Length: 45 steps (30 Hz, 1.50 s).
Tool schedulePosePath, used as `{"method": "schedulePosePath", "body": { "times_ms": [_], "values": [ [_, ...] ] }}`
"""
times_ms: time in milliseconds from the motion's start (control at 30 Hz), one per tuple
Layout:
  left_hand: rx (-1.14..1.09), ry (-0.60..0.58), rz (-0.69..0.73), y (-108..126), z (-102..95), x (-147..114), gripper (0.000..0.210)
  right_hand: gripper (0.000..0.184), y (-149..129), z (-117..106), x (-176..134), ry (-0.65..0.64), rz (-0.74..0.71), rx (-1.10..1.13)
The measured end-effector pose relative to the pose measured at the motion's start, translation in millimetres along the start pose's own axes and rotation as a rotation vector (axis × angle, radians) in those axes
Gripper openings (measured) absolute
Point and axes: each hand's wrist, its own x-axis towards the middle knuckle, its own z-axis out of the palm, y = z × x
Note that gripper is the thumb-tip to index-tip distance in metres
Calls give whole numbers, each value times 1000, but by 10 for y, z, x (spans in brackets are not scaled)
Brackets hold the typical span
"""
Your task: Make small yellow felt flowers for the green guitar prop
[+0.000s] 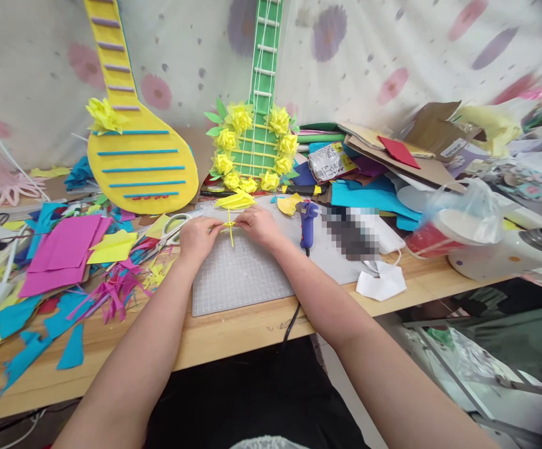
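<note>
My left hand point(199, 237) and my right hand point(258, 226) meet above the grey cutting mat point(247, 274). Between their pinched fingertips is a yellow paper cross point(231, 233) of thin strips, one long strip pointing up and down and short arms running sideways. Each hand grips a side arm. Just behind lies a piece of yellow paper point(236, 199). To the left of my left hand rest scissors point(173, 228). A purple glue gun point(307, 223) sits on the mat to the right of my right hand, with another yellow paper piece point(289, 204) beside it.
A yellow paper lute-like instrument point(146, 159) and a green one ringed with yellow flowers point(265, 81) lean against the back wall. Paper scraps point(62, 249) cover the left side. At right are stacked cardboard point(383, 159), a bagged cup point(453, 231) and a white bottle point(490, 254).
</note>
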Motion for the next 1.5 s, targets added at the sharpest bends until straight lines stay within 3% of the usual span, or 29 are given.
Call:
{"method": "schedulePosePath", "body": {
  "times_ms": [533, 800, 933, 1033, 1100, 1167, 1267, 1333, 1500],
  "values": [
    [18, -48, -200, -139, -189, -41, 18, 18, 199, -73, -31, 15, 24, 88],
    [36, -130, -259, -64, -211, -70, 22, 18, 202, -90, -70, 60, 60, 104],
    [12, -49, -265, -131, -214, -99, 19, 17, 216, -85, -91, 54, 59, 113],
    [17, 121, -291, -197, -224, -113, 21, 17, 234, -81, -119, 49, 81, 97],
    [16, 229, -246, -199, -222, -118, 24, 18, 238, -75, -137, 32, 81, 83],
    [-5, 236, -106, -158, -205, -124, 29, 19, 231, -62, -149, 20, 66, 75],
    [-41, 84, 128, -59, -156, -138, 41, 21, 213, -35, -154, 12, 36, 78],
    [-39, -1, 209, -13, -116, -148, 43, 20, 203, -22, -151, 14, 28, 88],
    [-4, -55, 196, -18, -41, -137, 25, 21, 171, -29, -152, -3, 3, 114]
  ]
}}
